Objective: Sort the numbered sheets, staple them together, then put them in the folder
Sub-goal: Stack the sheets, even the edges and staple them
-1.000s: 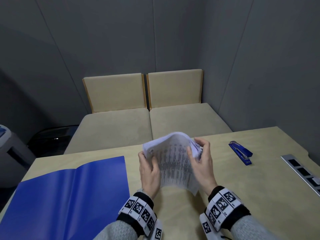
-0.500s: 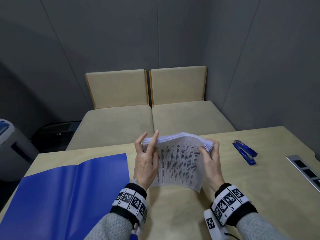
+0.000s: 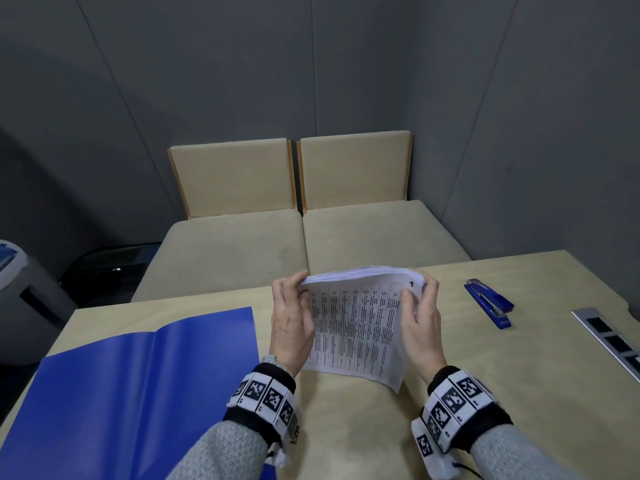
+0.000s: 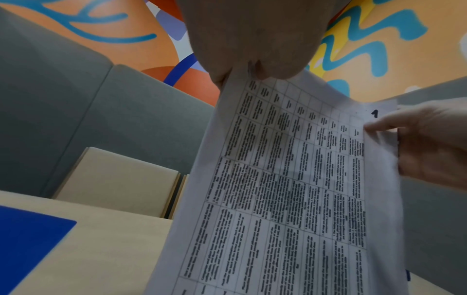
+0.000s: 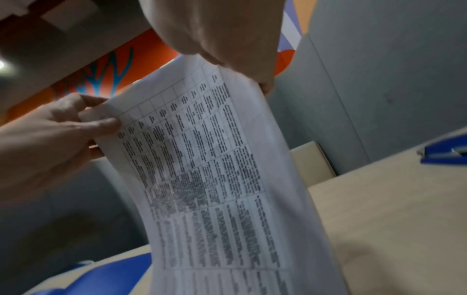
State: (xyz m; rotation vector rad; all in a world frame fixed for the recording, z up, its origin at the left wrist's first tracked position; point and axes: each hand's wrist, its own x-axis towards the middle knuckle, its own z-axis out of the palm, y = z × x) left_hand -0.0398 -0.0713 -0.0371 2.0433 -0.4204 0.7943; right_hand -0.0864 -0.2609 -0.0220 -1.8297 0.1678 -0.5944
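Observation:
A stack of printed sheets (image 3: 356, 327) stands nearly upright on the table (image 3: 519, 393), bottom edge down, the front page marked 1 at its top right corner (image 4: 375, 113). My left hand (image 3: 292, 317) grips the stack's top left edge, thumb on the front. My right hand (image 3: 420, 317) pinches the top right edge, thumb on the front page. The sheets (image 5: 215, 169) fill the right wrist view. An open blue folder (image 3: 138, 382) lies flat at the left. A blue stapler (image 3: 488, 306) lies on the table to the right of the sheets.
Two beige cushioned seats (image 3: 287, 244) stand behind the table against grey walls. A grey socket strip (image 3: 609, 341) is set in the table at the far right. A grey and blue bin (image 3: 17, 289) stands on the floor at the left.
The bent, fanned sheets have been squared into an even upright stack. Both hands slid up to its top corners, and the left hand's raised fingers closed on the edge.

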